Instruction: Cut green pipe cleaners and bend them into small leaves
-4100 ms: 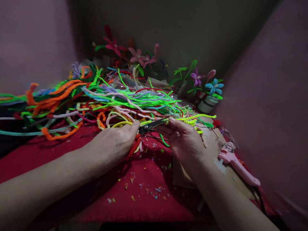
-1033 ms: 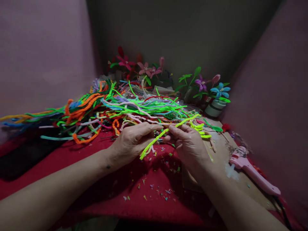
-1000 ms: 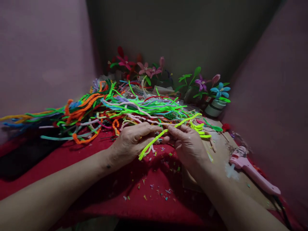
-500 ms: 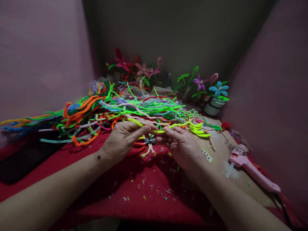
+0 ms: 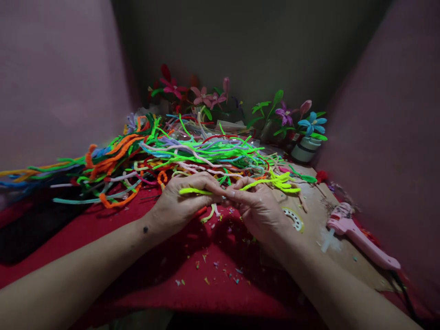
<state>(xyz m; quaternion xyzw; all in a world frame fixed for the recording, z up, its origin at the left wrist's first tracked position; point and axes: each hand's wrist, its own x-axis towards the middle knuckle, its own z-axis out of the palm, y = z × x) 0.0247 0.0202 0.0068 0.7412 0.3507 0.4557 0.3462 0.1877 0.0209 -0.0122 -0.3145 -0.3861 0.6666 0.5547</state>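
A yellow pipe cleaner (image 5: 194, 191) runs through my left hand (image 5: 187, 197), whose thumb and fingers are pinched on it, its free end poking out at the left. My right hand (image 5: 257, 206) pinches the yellow strand too, and its fingertips meet those of my left hand. The exact grip point between them is covered by the fingers. Beyond my right hand, a bunch of looped yellow pipe cleaners (image 5: 282, 182) fans out.
Behind the hands lies a big heap of coloured pipe cleaners (image 5: 206, 153). A pink glue gun (image 5: 360, 238) rests on a board (image 5: 309, 201) at the right. Fuzzy flowers (image 5: 312, 123) stand behind. Scraps dot the red cloth (image 5: 165, 275).
Both hands have drawn closer together, fingertips now touching. The yellow strand's middle is now covered, and its left end has swung lower. The view has shifted slightly.
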